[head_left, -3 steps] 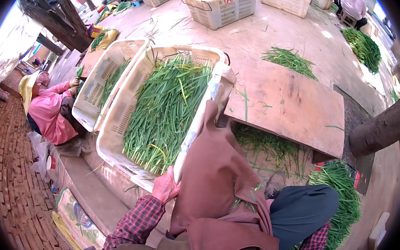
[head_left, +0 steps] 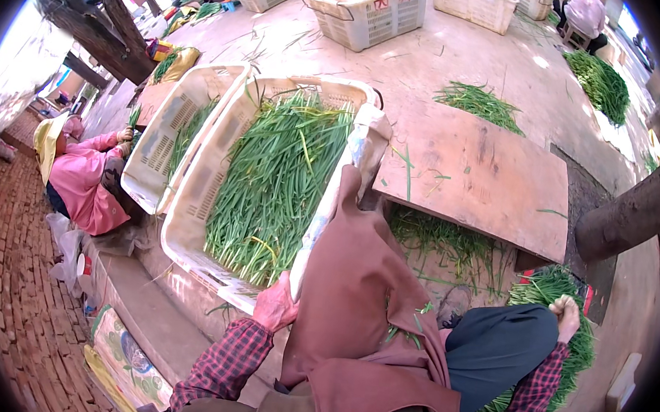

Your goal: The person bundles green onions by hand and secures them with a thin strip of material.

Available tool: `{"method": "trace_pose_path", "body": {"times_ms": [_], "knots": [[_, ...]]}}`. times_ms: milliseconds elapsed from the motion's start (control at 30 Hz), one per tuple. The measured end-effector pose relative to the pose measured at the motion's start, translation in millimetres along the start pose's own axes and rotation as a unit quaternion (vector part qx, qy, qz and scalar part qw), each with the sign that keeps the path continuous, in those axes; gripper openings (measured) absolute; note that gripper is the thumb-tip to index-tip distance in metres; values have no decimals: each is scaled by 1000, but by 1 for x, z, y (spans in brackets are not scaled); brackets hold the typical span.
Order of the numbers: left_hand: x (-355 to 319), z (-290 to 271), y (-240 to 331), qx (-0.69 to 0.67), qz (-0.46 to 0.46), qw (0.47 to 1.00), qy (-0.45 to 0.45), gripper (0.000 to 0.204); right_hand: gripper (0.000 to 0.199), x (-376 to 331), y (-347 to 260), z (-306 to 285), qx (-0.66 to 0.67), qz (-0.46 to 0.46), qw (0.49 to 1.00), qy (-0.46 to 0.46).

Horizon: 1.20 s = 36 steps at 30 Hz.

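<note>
My left hand grips the near right corner of a white plastic crate, its fingers bent over the rim. Inside the crate lie many long green chives, with a few yellowed blades among them. My right hand is curled closed beside my right knee, over a large pile of chives. Whatever it may hold is hidden. A brown apron covers my lap, with bits of green stuck to it, and its upper end touches the crate's right side.
A low wooden board stands right of the crate, with loose chives beneath its near edge. A second crate adjoins mine on the left, where a person in pink sits. A trunk-like post rises at right.
My right hand has come up into view beside my right knee, over the pile of chives. My left hand stays on the crate's corner.
</note>
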<state>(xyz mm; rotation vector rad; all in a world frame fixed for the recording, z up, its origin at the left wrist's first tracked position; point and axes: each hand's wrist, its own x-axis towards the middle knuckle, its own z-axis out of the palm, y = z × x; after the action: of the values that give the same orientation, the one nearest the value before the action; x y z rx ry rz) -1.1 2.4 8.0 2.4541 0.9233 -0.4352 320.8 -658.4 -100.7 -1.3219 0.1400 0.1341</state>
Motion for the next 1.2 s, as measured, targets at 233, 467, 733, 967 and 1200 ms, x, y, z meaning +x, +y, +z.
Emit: {"method": "trace_pose_path", "body": {"times_ms": [233,467,733,967,1200], "knots": [[33,-94,-6,20,202,961,-190,73,27,10,-125,160,-293,-62,953,-47],[187,-99,22,-243,205,948,17,59,18,7,-69,209,-486,-25,865,-124],[342,-31,60,-44,157,981,109,55,17,20,-59,195,-612,12,779,-136],[381,2,75,90,72,986,125,37,19,23,-59,198,-642,48,748,-160],[409,33,78,40,-13,962,270,20,20,37,-43,186,-664,-11,719,-205]]}}
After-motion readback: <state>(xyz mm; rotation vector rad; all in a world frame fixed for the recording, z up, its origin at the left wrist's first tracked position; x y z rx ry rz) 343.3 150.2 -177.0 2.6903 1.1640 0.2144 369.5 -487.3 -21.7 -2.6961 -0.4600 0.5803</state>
